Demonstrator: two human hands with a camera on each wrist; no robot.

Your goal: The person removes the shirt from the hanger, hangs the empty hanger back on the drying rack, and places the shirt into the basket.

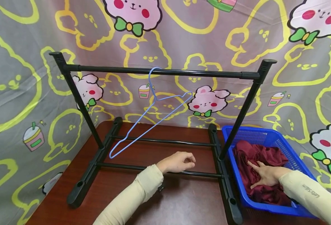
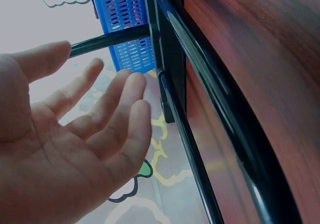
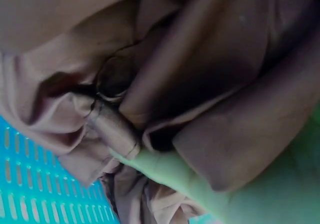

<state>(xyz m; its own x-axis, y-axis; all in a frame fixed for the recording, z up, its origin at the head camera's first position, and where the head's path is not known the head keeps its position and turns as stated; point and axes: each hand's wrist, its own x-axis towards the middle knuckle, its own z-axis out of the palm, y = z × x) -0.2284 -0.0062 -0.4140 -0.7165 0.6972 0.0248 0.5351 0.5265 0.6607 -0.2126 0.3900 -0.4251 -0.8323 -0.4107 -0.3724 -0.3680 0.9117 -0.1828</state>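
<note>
Inside a blue basket [image 1: 294,153] lies a heap of dark red satiny cloth [image 1: 244,153]. My right hand [image 1: 268,175] rests on it in the head view, fingers spread. Up close in the right wrist view, folds of the cloth [image 3: 200,83] hide most of that hand's fingers. My left hand [image 1: 176,162] holds nothing and hovers over the front lower bar of a black clothes rack [image 1: 205,73]. In the left wrist view, its fingers are loosely bent, with the palm showing. A blue wire hanger [image 1: 143,117] hangs by its hook from the rack's top bar.
The rack's right foot [image 1: 228,197] stands between my left hand and the basket. Beneath everything is a reddish-brown wooden table [image 1: 182,200]. A cartoon-printed curtain [image 1: 176,37] encloses the back and sides.
</note>
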